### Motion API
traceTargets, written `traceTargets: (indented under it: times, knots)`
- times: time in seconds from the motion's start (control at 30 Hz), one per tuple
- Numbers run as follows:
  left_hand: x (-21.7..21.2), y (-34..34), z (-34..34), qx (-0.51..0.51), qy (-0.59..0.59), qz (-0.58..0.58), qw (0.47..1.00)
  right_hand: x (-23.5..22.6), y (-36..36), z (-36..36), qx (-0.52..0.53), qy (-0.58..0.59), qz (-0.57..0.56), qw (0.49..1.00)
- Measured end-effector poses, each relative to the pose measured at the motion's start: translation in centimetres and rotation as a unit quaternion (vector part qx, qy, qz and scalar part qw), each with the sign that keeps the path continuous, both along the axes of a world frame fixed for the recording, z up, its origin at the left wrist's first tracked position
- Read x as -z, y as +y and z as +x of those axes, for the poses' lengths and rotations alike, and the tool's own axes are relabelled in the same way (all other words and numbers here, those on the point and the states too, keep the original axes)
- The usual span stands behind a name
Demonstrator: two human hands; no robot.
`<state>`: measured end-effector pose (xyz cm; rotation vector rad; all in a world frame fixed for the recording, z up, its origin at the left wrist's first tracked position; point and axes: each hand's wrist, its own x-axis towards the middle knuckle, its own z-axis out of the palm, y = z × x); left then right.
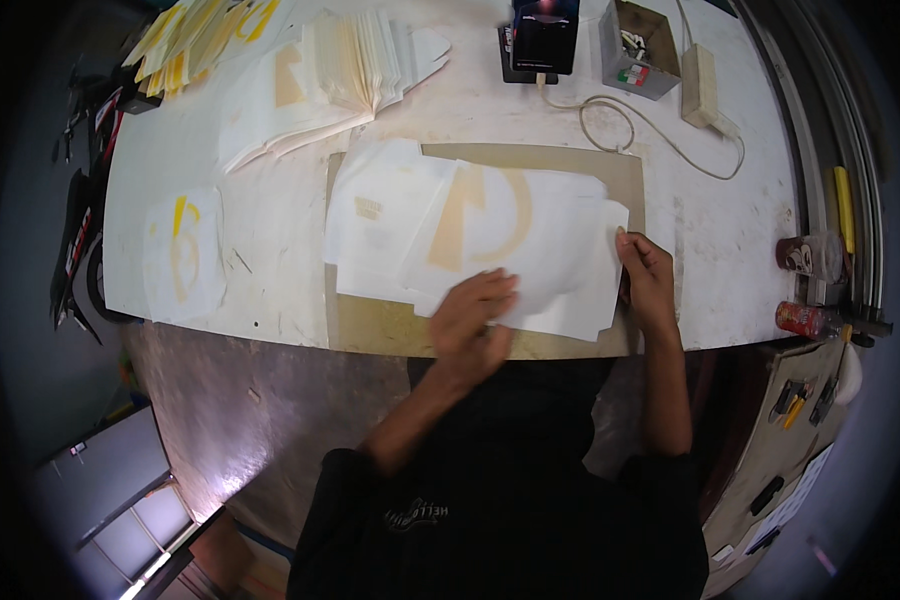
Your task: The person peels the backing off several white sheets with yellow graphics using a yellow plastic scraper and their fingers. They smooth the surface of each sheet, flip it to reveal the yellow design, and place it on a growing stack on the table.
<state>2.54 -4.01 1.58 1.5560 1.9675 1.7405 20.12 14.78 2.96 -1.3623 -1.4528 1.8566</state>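
Several overlapping white sheets (pixel 560 215) with pale tan curved and wedge shapes lie on a tan board (pixel 530 155) in front of me. My right hand (pixel 650 275) pinches the right edge of these sheets between thumb and fingers. Over their lower edge, near the middle, is my left hand (pixel 475 315), slightly blurred, with thumb and fingers apart and the palm turned down; it holds nothing. Whether it presses on the paper I cannot tell.
At the back left a fanned stack of white sheets (pixel 345 75) stands beside yellow-marked ones (pixel 195 45). A single sheet (pixel 185 255) lies at left. Farther back are a phone-like black device (pixel 545 35), a metal box (pixel 640 50) and a corded power strip (pixel 700 85). Cups (pixel 810 258) stand at right.
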Motion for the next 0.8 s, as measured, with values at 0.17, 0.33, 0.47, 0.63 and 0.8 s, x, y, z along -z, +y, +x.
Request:
traceTargets:
  times: [0.17, 0.33, 0.47, 0.63, 0.8]
  knots:
    - [0.7, 1.7, 4.5, 0.022, 0.012, -0.081, 0.996, 0.7, 0.3, 0.5, -0.009, 0.018, -0.041, 0.999]
    - [0.8, 1.2, 5.1, 0.101, 0.043, -0.127, 0.986, -0.4, -0.7, -0.9, -0.034, -0.007, 0.037, 0.999]
    - [-0.7, -0.1, 2.1, 0.094, 0.062, -0.128, 0.985, 0.0, -0.8, -0.8, -0.054, 0.008, 0.041, 0.998]
    - [0.8, -1.0, -5.7, -0.044, 0.172, -0.212, 0.961, 1.3, -1.0, -0.7, -0.064, 0.0, 0.075, 0.995]
    - [1.8, -0.3, -11.0, -0.046, 0.244, -0.292, 0.924, 1.5, -1.2, -0.5, -0.088, -0.019, 0.121, 0.989]
